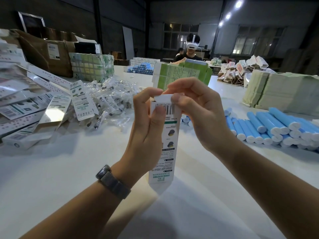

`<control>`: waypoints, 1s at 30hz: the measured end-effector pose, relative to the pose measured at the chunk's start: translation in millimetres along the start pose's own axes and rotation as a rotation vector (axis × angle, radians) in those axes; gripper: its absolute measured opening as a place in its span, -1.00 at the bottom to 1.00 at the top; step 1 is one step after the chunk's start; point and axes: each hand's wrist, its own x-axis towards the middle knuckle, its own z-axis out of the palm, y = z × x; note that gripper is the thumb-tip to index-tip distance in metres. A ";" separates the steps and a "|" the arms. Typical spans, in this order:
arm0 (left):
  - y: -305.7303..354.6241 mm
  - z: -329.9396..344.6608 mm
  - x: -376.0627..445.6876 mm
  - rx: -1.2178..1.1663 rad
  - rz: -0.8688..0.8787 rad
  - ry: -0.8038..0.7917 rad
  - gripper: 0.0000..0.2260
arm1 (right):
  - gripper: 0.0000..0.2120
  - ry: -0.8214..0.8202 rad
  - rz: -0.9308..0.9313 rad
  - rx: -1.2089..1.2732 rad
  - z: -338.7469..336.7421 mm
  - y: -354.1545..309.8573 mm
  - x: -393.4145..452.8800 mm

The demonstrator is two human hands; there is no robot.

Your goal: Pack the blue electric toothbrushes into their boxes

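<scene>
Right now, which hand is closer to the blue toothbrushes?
Right. The right hand pinches the box flap, just beside the blue toothbrushes piled on the table's right. The left hand grips the box on its far side, farther away.

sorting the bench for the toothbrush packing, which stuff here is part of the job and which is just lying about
Part of the job:
- white box, gripped by the left hand, its top flap pinched by the right hand
- blue toothbrush handles
- flat boxes

Lying about:
- green cartons
- stacked paper bundles
- brown cardboard box
</scene>
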 end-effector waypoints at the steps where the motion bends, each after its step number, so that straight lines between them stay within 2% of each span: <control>1: 2.0 0.0 0.0 -0.026 -0.027 0.005 -0.79 | -0.93 0.020 -0.006 0.008 2.0 -0.2 -1.0; 3: 5.2 -0.7 0.4 -0.071 -0.068 -0.002 -0.77 | -0.99 0.044 -0.037 -0.021 3.8 -1.1 -1.5; 9: 7.6 -1.1 1.7 -0.071 -0.088 -0.011 -0.71 | -0.95 0.059 -0.066 -0.166 0.3 -8.0 1.1; 17: 6.5 -0.7 -0.6 -0.107 -0.081 -0.022 -0.76 | -0.93 -0.048 -0.049 -0.007 -7.2 -7.3 -3.1; 27: 6.4 0.1 -1.8 -0.096 -0.086 -0.011 -0.79 | -0.94 -0.069 -0.078 -0.065 -10.6 -5.8 -6.5; 30: 7.3 1.1 -2.5 -0.120 -0.085 -0.014 -0.86 | -0.92 -0.053 -0.082 -0.107 -9.3 -8.4 -7.7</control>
